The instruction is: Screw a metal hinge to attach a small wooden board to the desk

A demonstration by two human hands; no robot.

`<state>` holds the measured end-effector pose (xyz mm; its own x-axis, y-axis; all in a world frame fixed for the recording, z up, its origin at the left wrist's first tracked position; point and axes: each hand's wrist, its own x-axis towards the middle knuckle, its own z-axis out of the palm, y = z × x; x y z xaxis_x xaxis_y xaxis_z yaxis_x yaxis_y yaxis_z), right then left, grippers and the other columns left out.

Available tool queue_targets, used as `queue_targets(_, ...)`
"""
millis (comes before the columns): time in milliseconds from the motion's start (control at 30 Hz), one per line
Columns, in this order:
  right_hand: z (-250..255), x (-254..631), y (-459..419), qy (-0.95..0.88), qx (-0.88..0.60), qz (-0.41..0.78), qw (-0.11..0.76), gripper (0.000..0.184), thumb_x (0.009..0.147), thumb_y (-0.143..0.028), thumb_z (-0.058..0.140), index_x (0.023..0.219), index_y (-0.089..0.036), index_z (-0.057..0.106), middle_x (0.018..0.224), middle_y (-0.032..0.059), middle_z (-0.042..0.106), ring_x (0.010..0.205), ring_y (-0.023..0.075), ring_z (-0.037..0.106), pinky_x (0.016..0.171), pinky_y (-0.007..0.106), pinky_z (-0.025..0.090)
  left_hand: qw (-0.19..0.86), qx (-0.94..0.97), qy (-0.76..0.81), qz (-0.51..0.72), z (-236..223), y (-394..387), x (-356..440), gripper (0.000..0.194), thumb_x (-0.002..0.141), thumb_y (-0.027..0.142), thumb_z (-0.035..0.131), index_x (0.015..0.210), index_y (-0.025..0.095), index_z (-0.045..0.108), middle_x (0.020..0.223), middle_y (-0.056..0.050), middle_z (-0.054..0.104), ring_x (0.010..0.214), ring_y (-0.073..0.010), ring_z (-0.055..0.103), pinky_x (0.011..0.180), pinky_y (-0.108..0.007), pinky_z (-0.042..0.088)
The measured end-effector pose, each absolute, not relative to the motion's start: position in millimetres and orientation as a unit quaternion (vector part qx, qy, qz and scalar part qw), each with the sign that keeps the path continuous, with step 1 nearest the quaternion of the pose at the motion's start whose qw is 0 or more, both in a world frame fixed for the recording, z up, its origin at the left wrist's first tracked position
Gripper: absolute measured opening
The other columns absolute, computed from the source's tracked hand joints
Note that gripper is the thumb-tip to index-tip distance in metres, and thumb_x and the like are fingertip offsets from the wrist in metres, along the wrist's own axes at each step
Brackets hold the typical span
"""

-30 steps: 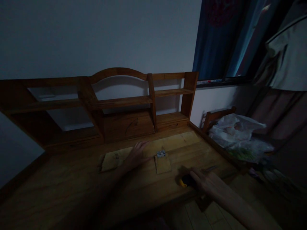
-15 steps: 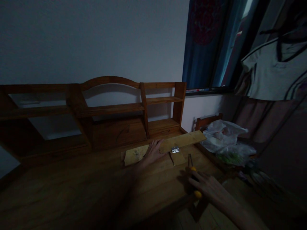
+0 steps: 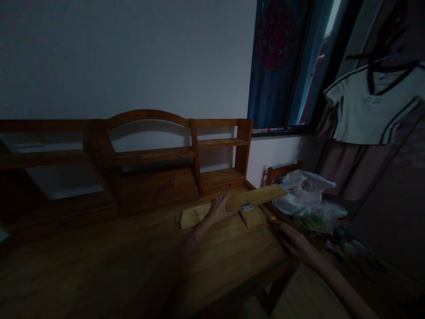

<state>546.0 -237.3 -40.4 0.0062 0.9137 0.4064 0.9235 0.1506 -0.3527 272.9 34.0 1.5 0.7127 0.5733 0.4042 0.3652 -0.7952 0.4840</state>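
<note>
My left hand [image 3: 219, 210] is wrapped over a long pale wooden board [image 3: 260, 196] lying across the desk, its fingers on top and thumb at the near side. A small metal hinge [image 3: 246, 207] sits at the board's near edge, joining it to a short wood piece [image 3: 255, 217]. Left of the hand lies a rough-ended pale wood section [image 3: 191, 215]. My right hand [image 3: 290, 237], near the desk's right edge, is closed around a screwdriver [image 3: 272, 219] with yellow on its handle. Its thin shaft points toward the short wood piece; the tip is hard to make out in the dim light.
The wooden desk [image 3: 133, 257] carries a shelf unit [image 3: 152, 153] along the wall. To the right, plastic bags [image 3: 305, 190] rest by a wooden chair [image 3: 283, 170]. A white shirt [image 3: 375, 106] hangs beside the window [image 3: 279, 79].
My right hand has moved right and up with the screwdriver, which now points toward the short wood piece. My left hand stays on the board. The view has shifted slightly.
</note>
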Motion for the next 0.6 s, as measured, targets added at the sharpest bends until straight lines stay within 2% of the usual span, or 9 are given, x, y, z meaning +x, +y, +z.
queue_targets(133, -40.3, 544.7, -224.5, -0.715, -0.621, -0.074, 0.311, 0.029, 0.103, -0.026, 0.044, 0.12, -0.02, 0.066, 0.145, 0.0168, 0.062, 0.133, 0.0255, 0.061, 0.109, 0.046, 0.052, 0.189, 0.909, 0.259, 0.265, 6.1, 32.7, 274.2, 0.096, 0.079, 0.054, 0.079, 0.158, 0.017, 0.038, 0.15, -0.02, 0.053, 0.138, -0.0385, 0.05, 0.112, -0.045, 0.04)
queue_targets(300, -31.7, 538.5, -218.6, -0.725, -0.613, -0.131, 0.284, 0.029, 0.103, -0.021, 0.046, 0.125, -0.018, 0.064, 0.145, 0.0166, 0.061, 0.137, 0.0257, 0.057, 0.11, 0.048, 0.052, 0.189, 0.913, 0.258, 0.255, 4.6, 31.2, 270.8, 0.092, 0.083, 0.055, 0.075, 0.159, 0.019, 0.036, 0.148, -0.019, 0.055, 0.138, -0.038, 0.051, 0.112, -0.048, 0.041)
queue_targets(500, -15.1, 531.2, -222.7, -0.711, -0.635, -0.167, 0.253, 0.033, 0.102, -0.023, 0.049, 0.132, -0.02, 0.062, 0.142, 0.0145, 0.063, 0.133, 0.0272, 0.059, 0.11, 0.05, 0.051, 0.158, 0.914, 0.25, 0.278, 28.4, -2.8, 241.4, 0.072, 0.09, 0.03, 0.067, 0.156, 0.02, 0.04, 0.153, -0.015, 0.049, 0.143, -0.0342, 0.045, 0.12, -0.052, 0.038)
queue_targets(600, 22.9, 519.2, -229.3, -0.705, -0.621, -0.196, 0.28, 0.033, 0.102, -0.025, 0.052, 0.134, -0.022, 0.06, 0.14, 0.014, 0.063, 0.13, 0.0277, 0.061, 0.107, 0.048, 0.053, 0.166, 0.909, 0.221, 0.314, 40.0, -53.8, 202.0, 0.051, 0.1, 0.028, 0.051, 0.15, 0.027, 0.049, 0.147, -0.011, 0.053, 0.139, -0.0315, 0.048, 0.118, -0.054, 0.043)
